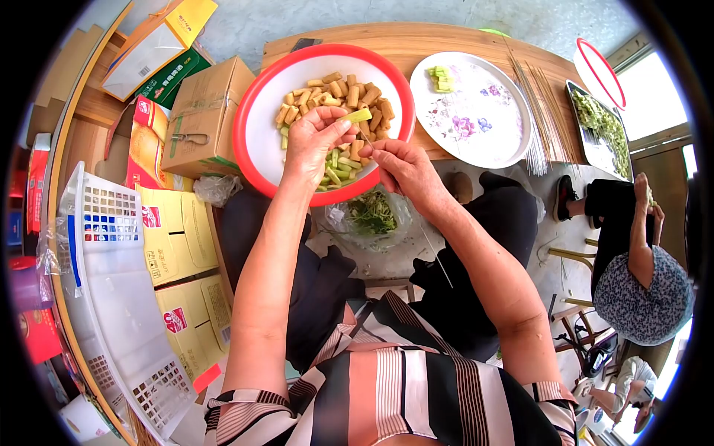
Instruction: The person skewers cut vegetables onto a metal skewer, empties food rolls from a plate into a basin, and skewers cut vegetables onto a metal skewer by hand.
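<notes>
Over a red-rimmed white basin [249, 123], my left hand [316, 141] pinches a pale green vegetable piece [357, 116]. My right hand [405, 169] is closed on a thin skewer [435, 256], whose upper end meets the green piece and whose long end hangs down below the hand. Brown cylindrical pieces [349, 91] fill much of the basin, with green stalk pieces [341, 167] nearer me. To the right, a round floral plate [476, 130] holds a small group of green pieces [441, 79].
Bundled skewers [547, 111] lie right of the plate, beside a tray of greens [601, 126]. Cardboard boxes [204, 119] and a white plastic basket [111, 297] stand at left. Below the basin is a bag of leaves [372, 212]. Another person [643, 290] sits at right.
</notes>
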The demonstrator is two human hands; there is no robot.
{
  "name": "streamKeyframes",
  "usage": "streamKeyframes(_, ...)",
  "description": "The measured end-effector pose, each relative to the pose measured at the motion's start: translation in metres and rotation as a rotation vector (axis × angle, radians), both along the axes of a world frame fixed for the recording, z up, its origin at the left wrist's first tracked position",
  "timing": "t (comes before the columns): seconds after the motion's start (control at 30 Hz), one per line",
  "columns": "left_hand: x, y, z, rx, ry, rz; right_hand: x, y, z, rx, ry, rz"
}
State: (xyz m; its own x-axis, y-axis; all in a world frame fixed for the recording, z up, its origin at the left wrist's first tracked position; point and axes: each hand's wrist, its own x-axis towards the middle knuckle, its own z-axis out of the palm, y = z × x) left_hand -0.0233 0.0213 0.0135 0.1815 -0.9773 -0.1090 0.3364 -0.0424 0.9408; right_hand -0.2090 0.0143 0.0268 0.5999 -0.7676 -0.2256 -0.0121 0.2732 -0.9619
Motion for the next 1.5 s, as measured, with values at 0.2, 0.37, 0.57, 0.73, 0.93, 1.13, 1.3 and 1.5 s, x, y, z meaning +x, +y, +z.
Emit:
streamKeyframes(0.2, -0.001, 0.000, 0.001, -0.010, -0.006, 0.003, 0.000, 0.000, 0.002, 0.003, -0.017, -0.010)
streamKeyframes(0.37, -0.001, 0.000, 0.001, -0.009, -0.009, 0.004, 0.001, 0.000, -0.002, 0.009, -0.028, -0.009)
streamKeyframes(0.57, -0.001, 0.000, 0.001, -0.005, -0.015, -0.002, 0.002, 0.000, -0.005, 0.003, -0.047, -0.019)
streamKeyframes(0.73, -0.001, 0.000, 0.000, 0.007, -0.003, -0.001, 0.004, 0.000, -0.010, -0.006, -0.066, -0.058)
streamKeyframes(0.93, -0.002, 0.001, 0.002, 0.009, -0.023, -0.018, 0.005, -0.001, -0.015, -0.030, -0.089, -0.071)
streamKeyframes(1.13, -0.004, 0.001, 0.002, 0.016, -0.042, -0.017, 0.009, 0.000, -0.011, -0.025, -0.068, -0.098)
streamKeyframes(1.3, -0.003, 0.002, 0.004, 0.020, -0.068, -0.029, 0.010, -0.002, -0.011, -0.019, -0.071, -0.088)
streamKeyframes(1.5, -0.008, 0.003, 0.006, 0.043, -0.137, -0.065, 0.010, -0.008, -0.014, -0.068, -0.069, -0.092)
